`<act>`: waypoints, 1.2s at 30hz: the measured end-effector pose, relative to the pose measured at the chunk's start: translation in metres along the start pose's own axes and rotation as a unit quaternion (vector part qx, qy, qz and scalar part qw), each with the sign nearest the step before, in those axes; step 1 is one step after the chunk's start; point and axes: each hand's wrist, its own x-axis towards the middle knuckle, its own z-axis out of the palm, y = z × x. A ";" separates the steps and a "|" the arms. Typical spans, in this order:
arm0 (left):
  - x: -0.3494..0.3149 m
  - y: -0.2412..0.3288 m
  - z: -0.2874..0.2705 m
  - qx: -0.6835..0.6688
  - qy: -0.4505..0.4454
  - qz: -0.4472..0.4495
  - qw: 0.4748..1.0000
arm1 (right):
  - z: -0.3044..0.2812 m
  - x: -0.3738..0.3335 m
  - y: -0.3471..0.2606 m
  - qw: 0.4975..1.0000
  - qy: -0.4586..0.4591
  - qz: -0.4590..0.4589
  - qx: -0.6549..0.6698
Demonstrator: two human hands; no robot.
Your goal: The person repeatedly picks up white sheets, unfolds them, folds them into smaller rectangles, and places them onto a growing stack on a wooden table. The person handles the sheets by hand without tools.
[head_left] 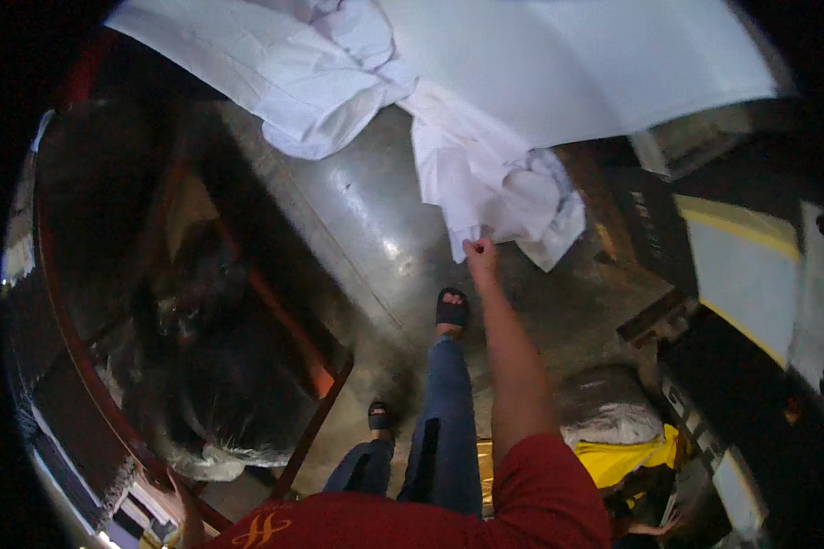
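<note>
My right hand (479, 256) is closed in a pinch on the lower end of a white cloth (481, 169). The cloth hangs in loose folds toward the floor, with a rounded bunch to the right of the hand. Above it a broad white sheet (568, 64) stretches across the top of the view, and another bunched white fold (316, 119) droops to its left. A dim skin-toned shape at the lower left edge may be my left hand (189, 514); its fingers cannot be made out.
Left is a dark, red-edged frame (316, 421) with black plastic-wrapped goods (220, 366). A yellow bag (627, 457) lies beside a grey wrapped bundle (613, 407) at lower right. Black-and-white boxy units (742, 274) line the right. My sandalled feet (450, 309) stand on shiny concrete floor (366, 210).
</note>
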 end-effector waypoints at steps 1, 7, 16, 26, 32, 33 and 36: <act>0.000 0.004 0.000 -0.014 -0.005 0.001 1.000 | -0.015 -0.019 -0.021 1.000 0.004 -0.010 -0.001; 0.017 -0.012 -0.011 0.153 0.039 0.158 0.975 | -0.069 -0.179 -0.158 0.993 0.029 -0.087 0.077; 0.042 -0.047 0.031 -0.044 0.113 0.192 0.974 | -0.077 -0.567 -0.212 0.953 -0.032 -0.233 0.193; -0.025 -0.035 -0.012 -0.109 -0.178 0.433 0.877 | -0.146 -0.805 -0.192 0.932 -0.004 -0.277 0.233; -0.261 -0.073 -0.041 -0.291 -0.696 0.441 0.486 | -0.162 -0.885 -0.158 0.915 -0.008 -0.304 0.263; -0.293 -0.083 -0.054 -0.250 -0.714 0.425 0.496 | -0.168 -0.895 -0.149 0.915 -0.009 -0.302 0.266; -0.365 -0.109 -0.083 -0.142 -0.742 0.401 0.518 | -0.189 -0.929 -0.113 0.932 0.003 -0.274 0.237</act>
